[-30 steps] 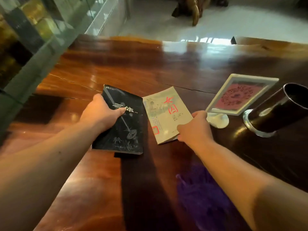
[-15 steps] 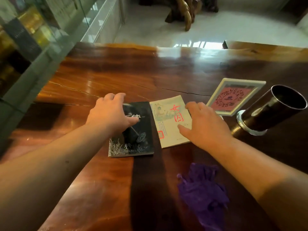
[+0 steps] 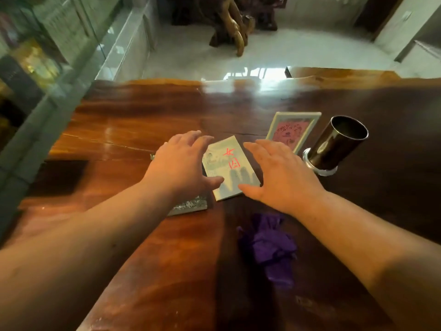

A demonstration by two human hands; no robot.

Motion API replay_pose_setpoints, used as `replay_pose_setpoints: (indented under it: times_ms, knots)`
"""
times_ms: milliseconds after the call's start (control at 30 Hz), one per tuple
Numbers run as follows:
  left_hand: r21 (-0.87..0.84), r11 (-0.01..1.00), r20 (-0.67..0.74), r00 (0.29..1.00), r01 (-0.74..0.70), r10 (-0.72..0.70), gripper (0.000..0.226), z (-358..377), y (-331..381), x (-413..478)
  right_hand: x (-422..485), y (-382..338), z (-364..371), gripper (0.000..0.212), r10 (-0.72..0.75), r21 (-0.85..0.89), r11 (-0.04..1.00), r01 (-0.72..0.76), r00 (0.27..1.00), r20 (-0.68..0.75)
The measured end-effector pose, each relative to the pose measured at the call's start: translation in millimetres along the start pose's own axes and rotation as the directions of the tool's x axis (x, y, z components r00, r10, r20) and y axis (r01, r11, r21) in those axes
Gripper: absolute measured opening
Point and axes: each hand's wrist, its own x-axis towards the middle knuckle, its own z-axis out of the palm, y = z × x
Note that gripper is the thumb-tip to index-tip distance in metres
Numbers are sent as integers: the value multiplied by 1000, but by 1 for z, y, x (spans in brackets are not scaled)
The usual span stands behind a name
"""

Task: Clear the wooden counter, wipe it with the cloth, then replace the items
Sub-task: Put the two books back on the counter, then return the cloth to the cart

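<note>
Glossy wooden counter before pale tiled floor; pale book between the empty, spread left hand and right hand, long axis pointing away, slightly leftward.

I stand behind a shop or reception counter. The polished wooden counter carries a small framed QR-code sign facing outward, just beside a dark metal cup. To my left runs a glass display case, and beyond lie a glossy tiled floor and carved root-wood furniture.

Wooden counter; books, cloth
</note>
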Motion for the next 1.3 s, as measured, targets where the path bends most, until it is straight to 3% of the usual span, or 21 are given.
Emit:
replay_pose_setpoints:
  times_ms: [167,300,400,467,533,600,667,767,867,933,1033,1167,1300]
  knots:
    - [8,999,31,999,-31,31,103,50,38,-41,-62,13,39,92,-6,-12,1000,6,1000,21]
    - [19,998,58,997,-56,55,102,85,59,-76,-113,21,73,85,0,-67,998,10,990,145]
    - [18,998,72,995,-68,67,100,99,63,-96,-137,23,90,62,12,-104,994,13,972,236]
    - [11,997,81,994,-77,75,97,102,65,-104,-145,24,90,36,-1,-58,998,11,985,171]
    - [-6,995,124,987,-103,103,94,97,73,-107,-150,24,77,24,-24,-8,1000,24,996,81]
    - [-54,988,214,965,-144,153,91,86,90,-106,-153,26,52,20,-36,25,999,36,999,-8]
    - [-98,971,249,939,-220,238,73,69,117,-101,-158,31,16,18,-20,53,998,24,996,-82]
    - [-115,935,153,924,-335,350,31,35,171,-86,-176,56,-44,19,54,76,996,-43,987,-149]
    - [-114,900,55,901,-422,429,25,-13,242,-72,-215,96,-107,28,236,124,968,-218,960,-150]
    - [-135,860,37,864,-493,502,26,-44,295,-64,-249,122,-144,36,323,139,943,-303,935,-150]
    - [-87,789,147,775,-609,615,29,-73,371,-56,-306,153,-189,35,408,89,913,-399,903,-134]
    - [-7,660,306,627,-751,716,23,-81,463,-66,-391,186,-232,24,538,65,841,-537,843,4]
    - [3,456,375,424,-890,825,15,-73,562,-106,-496,196,-254,40,649,67,759,-647,761,0]
